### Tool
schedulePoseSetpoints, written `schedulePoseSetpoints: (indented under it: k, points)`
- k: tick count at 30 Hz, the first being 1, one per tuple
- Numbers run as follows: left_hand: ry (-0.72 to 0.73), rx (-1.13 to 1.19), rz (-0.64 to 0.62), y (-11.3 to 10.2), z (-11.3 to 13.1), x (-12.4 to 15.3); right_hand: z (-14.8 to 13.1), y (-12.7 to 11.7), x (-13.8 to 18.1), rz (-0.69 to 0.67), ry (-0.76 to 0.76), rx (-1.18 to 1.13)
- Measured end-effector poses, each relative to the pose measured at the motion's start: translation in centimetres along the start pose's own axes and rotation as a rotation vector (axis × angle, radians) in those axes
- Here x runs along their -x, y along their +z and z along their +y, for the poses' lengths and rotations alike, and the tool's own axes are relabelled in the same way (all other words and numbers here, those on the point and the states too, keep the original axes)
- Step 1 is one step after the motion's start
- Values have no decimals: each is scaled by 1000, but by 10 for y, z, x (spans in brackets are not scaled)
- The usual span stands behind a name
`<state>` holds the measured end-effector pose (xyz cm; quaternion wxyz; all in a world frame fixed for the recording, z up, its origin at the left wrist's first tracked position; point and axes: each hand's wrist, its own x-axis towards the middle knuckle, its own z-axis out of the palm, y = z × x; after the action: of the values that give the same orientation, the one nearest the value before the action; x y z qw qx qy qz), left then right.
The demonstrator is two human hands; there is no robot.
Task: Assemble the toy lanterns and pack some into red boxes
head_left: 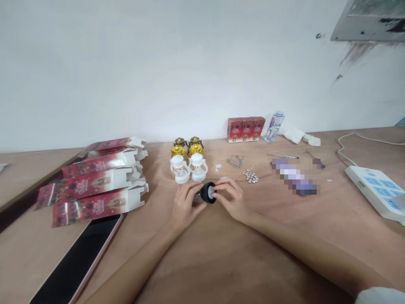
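Note:
My left hand (184, 205) and my right hand (232, 198) meet over the wooden table (221, 257). Both are closed round a small black lantern (207, 193) lying on its side, its round base with a grey centre facing me. My right fingertips press on that base. Just behind stand two white mini lanterns (189, 168) and several gold ones (187, 147). A heap of small button cells (251, 176) lies to the right of my right hand, and a tangle of wire hooks (235, 161) behind it.
Several flat red-and-white cartons (95, 185) are stacked at the left, with a dark tablet (77, 257) in front of them. Three red boxes (246, 128), a small bottle (274, 126) and crumpled tissue (299, 136) stand by the wall. A white power strip (376, 190) sits at right.

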<state>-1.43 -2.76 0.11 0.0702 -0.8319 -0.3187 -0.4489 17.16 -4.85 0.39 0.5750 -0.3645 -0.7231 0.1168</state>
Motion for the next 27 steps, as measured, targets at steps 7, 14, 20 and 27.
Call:
schedulePoseSetpoints:
  k: [7,14,20,27]
  points:
    - [153,-130,-39,-3,1,0,3,-2,-2,-119,170,-124]
    - [174,-186,-41,-5,4,-1,8,-4,-3,-221,175,-164]
    - [141,-169,-39,-2,4,0,8,-3,-2,-215,68,-33]
    - [111,-129,-13,0,4,0,8,-1,0,-188,-20,8]
